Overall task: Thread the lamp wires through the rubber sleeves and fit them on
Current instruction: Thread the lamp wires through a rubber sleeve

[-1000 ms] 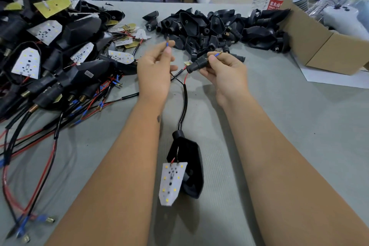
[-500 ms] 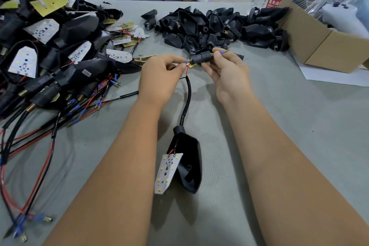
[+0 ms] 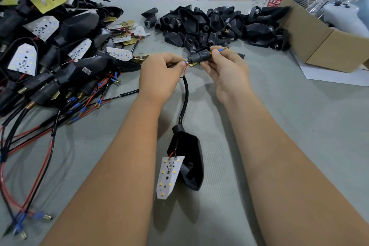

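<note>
Above the lamp housing (image 3: 188, 158) lying on the table (image 3: 289, 126), the right hand (image 3: 225, 70) is gripping the rubber sleeve (image 3: 198, 57) and a blue-tipped wire end. The left hand (image 3: 159, 75) is pinching the red wire (image 3: 185, 69) at the sleeve's near end.

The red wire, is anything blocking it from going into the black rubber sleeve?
Nothing visible blocks it. The left hand pinches the red wire right at the open end of the rubber sleeve, which the right hand holds. Another wire's blue-tipped end already sticks out the far end.
</note>
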`<state>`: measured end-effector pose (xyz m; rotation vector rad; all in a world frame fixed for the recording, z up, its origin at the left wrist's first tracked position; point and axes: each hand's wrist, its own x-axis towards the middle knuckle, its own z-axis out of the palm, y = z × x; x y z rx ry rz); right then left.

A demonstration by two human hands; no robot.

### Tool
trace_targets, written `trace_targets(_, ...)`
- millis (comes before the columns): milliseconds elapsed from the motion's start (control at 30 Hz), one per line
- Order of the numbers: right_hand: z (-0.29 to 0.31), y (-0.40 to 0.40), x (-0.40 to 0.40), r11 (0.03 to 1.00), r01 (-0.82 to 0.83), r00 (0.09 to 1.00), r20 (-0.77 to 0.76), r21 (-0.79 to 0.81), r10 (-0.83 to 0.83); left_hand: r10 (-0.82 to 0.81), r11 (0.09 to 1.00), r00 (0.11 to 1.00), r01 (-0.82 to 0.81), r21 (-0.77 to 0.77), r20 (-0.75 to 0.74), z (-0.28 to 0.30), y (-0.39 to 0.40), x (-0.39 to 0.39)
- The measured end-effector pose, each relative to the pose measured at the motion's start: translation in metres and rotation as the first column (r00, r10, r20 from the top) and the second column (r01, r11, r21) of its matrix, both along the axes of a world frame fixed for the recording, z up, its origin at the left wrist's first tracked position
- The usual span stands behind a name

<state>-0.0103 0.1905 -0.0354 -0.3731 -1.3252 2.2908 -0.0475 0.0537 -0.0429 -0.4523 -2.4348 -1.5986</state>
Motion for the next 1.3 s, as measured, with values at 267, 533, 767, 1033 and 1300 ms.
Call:
trace_targets(267, -0.002, -0.006, 0.001, 0.985, -0.106, 0.993, -0.039, 0.139, 0.112, -0.015, 0.999, 0.999, 0.016, 0.028, -0.029, 0.0, 0.01, 0.004)
trace_targets(533, -0.005, -0.006, -0.004, 0.986, -0.021, 0.999, -0.026, 0.167, 0.026, -0.075, 0.994, 0.995, 0.069, 0.085, 0.069, -0.002, 0.016, 0.005)
trace_targets(767, -0.001, -0.008, 0.002, 0.967, -0.105, 0.994, 0.02, 0.231, 0.103, -0.18, 0.983, 0.982, 0.177, 0.044, 0.062, -0.001, 0.023, 0.009)
trace_targets(1033, 0.004, -0.006, 0.004, 0.997, -0.066, 0.997, -0.021, 0.043, 0.067, 0.04, 0.999, 0.999, -0.039, -0.026, 0.018, 0.002, 0.01, 0.003)
trace_targets(1300, 0.004, -0.004, 0.004, 0.997, -0.077, 0.997, -0.013, 0.004, 0.077, -0.072, 0.972, 0.995, 0.053, 0.228, 0.075, 0.005, 0.012, 0.009)
